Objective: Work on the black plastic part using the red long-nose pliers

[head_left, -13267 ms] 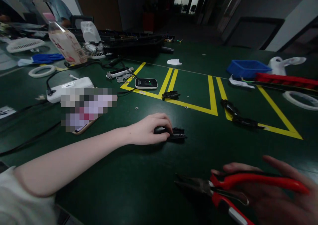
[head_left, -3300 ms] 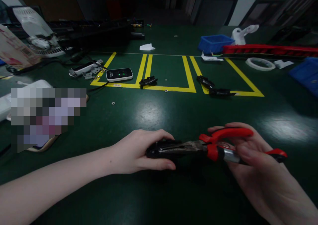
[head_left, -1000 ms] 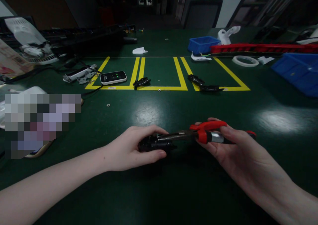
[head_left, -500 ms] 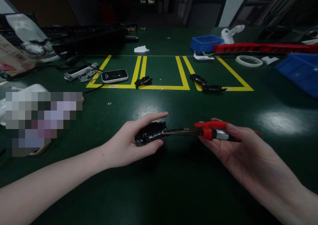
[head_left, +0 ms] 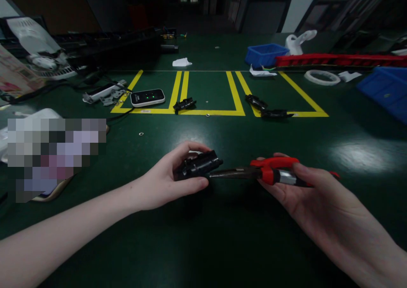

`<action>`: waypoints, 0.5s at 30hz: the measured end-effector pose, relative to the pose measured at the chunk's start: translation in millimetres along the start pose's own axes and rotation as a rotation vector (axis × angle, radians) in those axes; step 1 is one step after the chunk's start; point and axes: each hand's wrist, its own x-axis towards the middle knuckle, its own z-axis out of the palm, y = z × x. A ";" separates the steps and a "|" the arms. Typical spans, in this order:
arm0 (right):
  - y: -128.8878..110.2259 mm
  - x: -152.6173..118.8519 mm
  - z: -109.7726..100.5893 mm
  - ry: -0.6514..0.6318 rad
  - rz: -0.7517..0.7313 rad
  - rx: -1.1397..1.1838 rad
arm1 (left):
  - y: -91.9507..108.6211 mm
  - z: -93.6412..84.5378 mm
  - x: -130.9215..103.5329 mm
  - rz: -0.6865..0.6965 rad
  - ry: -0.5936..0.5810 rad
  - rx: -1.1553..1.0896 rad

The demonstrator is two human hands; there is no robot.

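Observation:
Between the thumb and fingers of my left hand (head_left: 171, 175) is a black plastic part (head_left: 202, 164), roughly a short ribbed cylinder, tilted up toward its right end. My right hand (head_left: 305, 195) grips red-handled long-nose pliers (head_left: 269, 173), whose dark jaws point left. The tips of the jaws lie just below the part's right end, close to my left thumb; whether they touch the part I cannot tell. Similar black parts lie farther off on the green table: one piece (head_left: 185, 105) at the middle, and a pair (head_left: 276, 113) to the right.
Yellow tape (head_left: 216, 112) marks boxes on the table (head_left: 241, 245). A white-and-black device with green lights (head_left: 148, 97) sits at left, near a pixelated item (head_left: 63, 156). Blue bins (head_left: 265, 55), a tape roll (head_left: 322, 77) and a red strip (head_left: 343, 60) lie at right.
The black part has turned in my left hand, its right end now raised. The pliers' tips have shifted from the part's end to just under it, and my right hand has moved slightly right and down.

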 end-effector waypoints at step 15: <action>-1.1 -0.5 4.3 0.069 -0.015 0.068 | 7.8 -0.7 -5.6 -0.126 -0.189 -0.135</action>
